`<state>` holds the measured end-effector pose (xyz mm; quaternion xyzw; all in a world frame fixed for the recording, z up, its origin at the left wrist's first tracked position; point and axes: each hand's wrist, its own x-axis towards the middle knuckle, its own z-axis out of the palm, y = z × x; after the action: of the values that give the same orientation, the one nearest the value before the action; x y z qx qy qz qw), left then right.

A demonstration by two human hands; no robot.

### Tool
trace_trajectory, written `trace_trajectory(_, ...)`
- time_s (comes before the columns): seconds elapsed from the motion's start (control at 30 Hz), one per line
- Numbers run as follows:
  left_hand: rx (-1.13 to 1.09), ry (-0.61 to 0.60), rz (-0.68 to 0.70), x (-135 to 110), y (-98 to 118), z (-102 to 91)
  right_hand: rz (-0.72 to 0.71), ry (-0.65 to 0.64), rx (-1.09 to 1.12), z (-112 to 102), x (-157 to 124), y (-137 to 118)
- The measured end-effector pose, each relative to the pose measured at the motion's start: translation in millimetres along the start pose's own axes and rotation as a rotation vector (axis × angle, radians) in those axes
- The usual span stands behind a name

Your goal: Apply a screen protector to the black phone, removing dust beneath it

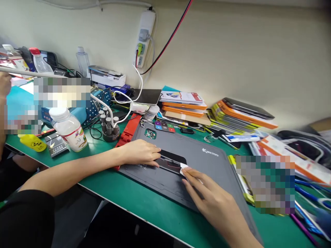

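Note:
A dark glossy phone point(168, 164) lies flat on a grey work mat point(207, 165), with a black slab point(176, 156) just behind it. The left end of the phone is held down by my left hand point(141, 153), its fingers closed over that edge. At the other end, my right hand point(212, 193) pinches a small white wipe point(183, 167) and presses it against the phone's right edge. My thumb and fingertips partly cover the wipe. Small screws sit in a recess point(150, 133) at the mat's upper left, near a red holder point(129, 132).
On the left stand a white-capped bottle point(72, 132), a yellow squeeze bottle point(32, 143) and a screwdriver stand point(110, 129). Stacked phone parts and orange boxes point(183, 105) line the wall. Blue-handled tools point(310, 194) lie right. Another person's hand point(4, 84) shows far left.

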<state>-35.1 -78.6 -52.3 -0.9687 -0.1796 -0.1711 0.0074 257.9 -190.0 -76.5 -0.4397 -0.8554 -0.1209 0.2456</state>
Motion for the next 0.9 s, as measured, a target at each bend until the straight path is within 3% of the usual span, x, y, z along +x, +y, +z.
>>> trace_trajectory(0.3,0.153,0.021,0.130,1,2,-5.2,-0.060,-0.190,0.175,-5,27,47)
trace_trajectory(0.4,0.166,0.052,0.157,0,3,-5.7,-0.027,-0.217,0.204,-8,32,45)
trace_trajectory(0.5,0.187,0.069,0.149,0,2,-8.3,0.043,-0.143,0.187,-9,27,33)
trace_trajectory(0.57,0.195,0.073,0.077,1,0,-11.1,0.070,-0.106,0.184,-9,23,25)
trace_trajectory(0.73,0.216,0.128,-0.319,0,-12,-14.4,0.057,-0.107,0.178,-11,26,19)
trace_trajectory(0.9,0.224,0.072,-0.330,-3,-14,-12.9,-0.052,-0.219,0.210,-1,61,16)
